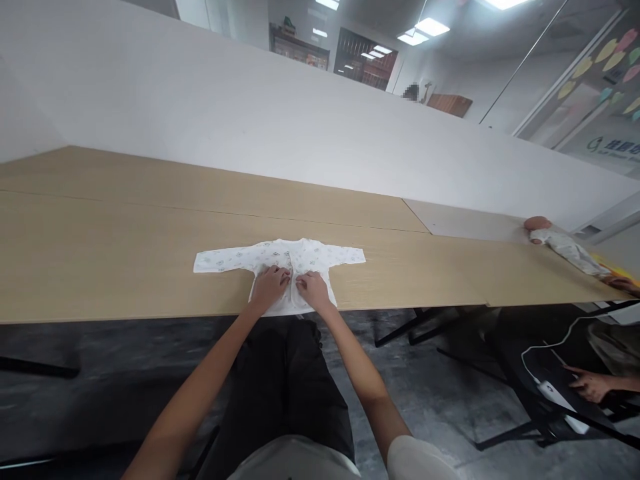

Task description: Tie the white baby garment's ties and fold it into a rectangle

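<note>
A small white baby shirt (305,255) with a faint print lies spread on the wooden table (125,260), both sleeves stretched out sideways. Its lower hem reaches the table's front edge. On the left front panel rests my left hand (271,287), fingers curled in at the centre opening and closed on the cloth. Just across that opening, my right hand (313,289) is also closed, its fingertips pinching the right panel. A narrow gap separates the two hands. The fingertips are partly hidden, so the exact grip is hard to see.
A doll (565,250) in white clothes lies at the table's far right. A white wall (250,120) runs along the back. Lower right, another person's hand (590,385) is near a white power strip (564,407) on a dark chair.
</note>
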`<state>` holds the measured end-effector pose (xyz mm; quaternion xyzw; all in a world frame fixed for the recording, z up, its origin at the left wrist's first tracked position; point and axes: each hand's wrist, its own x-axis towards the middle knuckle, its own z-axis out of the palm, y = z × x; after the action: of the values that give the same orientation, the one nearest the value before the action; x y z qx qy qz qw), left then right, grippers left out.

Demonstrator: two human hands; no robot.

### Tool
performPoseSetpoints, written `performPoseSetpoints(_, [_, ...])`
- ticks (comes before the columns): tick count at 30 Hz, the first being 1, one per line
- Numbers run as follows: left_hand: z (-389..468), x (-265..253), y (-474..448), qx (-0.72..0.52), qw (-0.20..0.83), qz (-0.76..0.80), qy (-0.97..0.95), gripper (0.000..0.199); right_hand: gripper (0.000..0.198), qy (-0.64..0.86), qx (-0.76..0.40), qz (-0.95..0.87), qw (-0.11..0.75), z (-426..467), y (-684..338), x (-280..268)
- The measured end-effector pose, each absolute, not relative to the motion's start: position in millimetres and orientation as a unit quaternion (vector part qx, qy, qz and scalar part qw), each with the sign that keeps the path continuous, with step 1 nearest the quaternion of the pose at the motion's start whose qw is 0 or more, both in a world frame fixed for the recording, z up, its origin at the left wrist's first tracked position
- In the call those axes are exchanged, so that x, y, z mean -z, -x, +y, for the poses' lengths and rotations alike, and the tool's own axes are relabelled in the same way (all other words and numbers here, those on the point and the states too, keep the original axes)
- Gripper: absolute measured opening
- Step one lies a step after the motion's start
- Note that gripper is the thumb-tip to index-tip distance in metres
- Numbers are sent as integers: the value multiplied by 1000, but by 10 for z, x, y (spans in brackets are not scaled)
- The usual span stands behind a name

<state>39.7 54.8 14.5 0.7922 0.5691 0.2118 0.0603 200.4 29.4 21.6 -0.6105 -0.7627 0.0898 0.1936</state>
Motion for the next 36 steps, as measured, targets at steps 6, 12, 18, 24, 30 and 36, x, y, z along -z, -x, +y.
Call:
performPoseSetpoints(6, [487,-182,-404,-196,60,551,-809,30,21,617,-90,-759,186,272,-1961,-290])
performPoseSetpoints(12, [549,-192,-526,-188,99,567,-796,31,20,631,-112,-741,200,265,-1946,-302])
performPoseSetpoints(18, [619,-176,-549,-216,150,561,-785,32,21,641,-127,-719,239,339,-1951,-267])
performPoseSetpoints(24, [588,-214,-556,-231,175,557,-779,27,31,667,-162,-688,238,384,-1917,-294])
performPoseSetpoints(30, [605,-218,-557,-210,170,565,-780,27,30,669,-179,-677,251,390,-1972,-302])
performPoseSetpoints(36, [667,-209,-482,-248,258,563,-745,26,23,653,-183,-685,265,405,-1999,-273])
